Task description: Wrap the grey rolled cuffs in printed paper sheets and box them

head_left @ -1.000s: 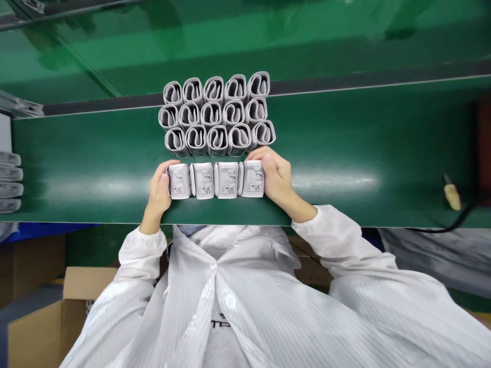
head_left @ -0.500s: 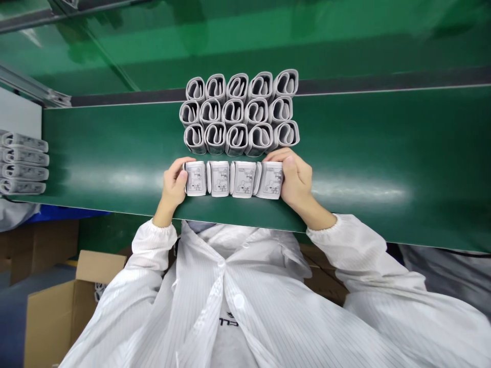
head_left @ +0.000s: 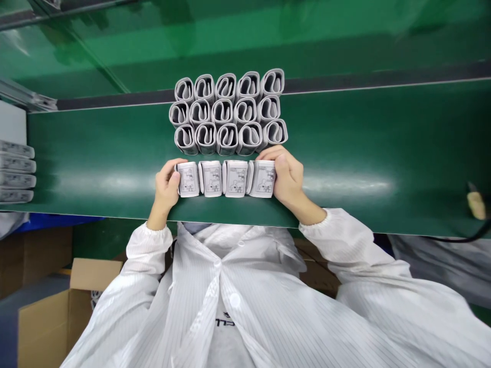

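Note:
A short row of rolled grey-white blood pressure cuffs (head_left: 235, 179) lies in front of me with printed diagrams facing up. At its left end, my left hand (head_left: 167, 185) is closed on the outermost cuff, thumb at the near side and fingers behind. My right hand (head_left: 287, 175) grips the cuff (head_left: 263, 179) at the right end, its fingers reaching over the far edge. The cuffs between them stand side by side with narrow gaps. Just beyond, a block of several rolled cuffs (head_left: 227, 111) stands on end in three rows, their coiled openings showing.
All of this rests on a green work surface (head_left: 356, 153) with a dark strip along its back. More cuffs (head_left: 17, 179) are stacked at the left edge. An open cardboard box (head_left: 44, 327) stands below left. A blurred beige object (head_left: 476, 203) and dark cable are at far right.
The whole view has shifted, so the cuffs and both hands appear slightly farther left. A blurred beige object has come into view at the right edge. Both hands keep their hold on the row.

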`<state>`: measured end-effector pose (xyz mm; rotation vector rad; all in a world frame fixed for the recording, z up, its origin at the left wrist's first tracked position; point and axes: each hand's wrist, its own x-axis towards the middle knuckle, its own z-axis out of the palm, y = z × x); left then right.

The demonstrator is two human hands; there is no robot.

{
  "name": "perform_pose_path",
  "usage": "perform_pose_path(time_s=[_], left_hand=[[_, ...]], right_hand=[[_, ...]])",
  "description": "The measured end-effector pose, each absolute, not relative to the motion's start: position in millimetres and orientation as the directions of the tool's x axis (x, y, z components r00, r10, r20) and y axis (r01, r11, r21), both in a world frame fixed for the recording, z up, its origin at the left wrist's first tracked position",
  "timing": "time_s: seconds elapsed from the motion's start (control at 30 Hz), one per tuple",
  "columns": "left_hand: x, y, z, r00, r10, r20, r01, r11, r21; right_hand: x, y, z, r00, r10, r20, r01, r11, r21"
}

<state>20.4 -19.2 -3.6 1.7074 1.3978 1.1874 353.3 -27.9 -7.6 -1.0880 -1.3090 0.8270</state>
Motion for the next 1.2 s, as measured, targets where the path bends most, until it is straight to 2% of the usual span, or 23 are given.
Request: perform_pose_path(time_s=[0.17,0.33,1.2], left_hand=[[17.3,-17.5,-6.2,0.045,0.961,0.272,0.388,-0.268,0.882],[14.2,-15.8,-7.6,0.073,0.973,0.219,0.418,-0.229,0.879],[15.2,-12.4,-5.8,0.105,0.973,0.206,0.434,-0.231,0.871]], right_hand=[[354.2,-27.3,-9.0,0.114,0.921,0.372,0.108,0.36,-0.927],[354.1,-25.0,-8.1,0.118,0.921,0.372,0.119,0.359,-0.926],[357.2,-20.7,-9.4,0.098,0.908,0.406,0.16,0.389,-0.907]])
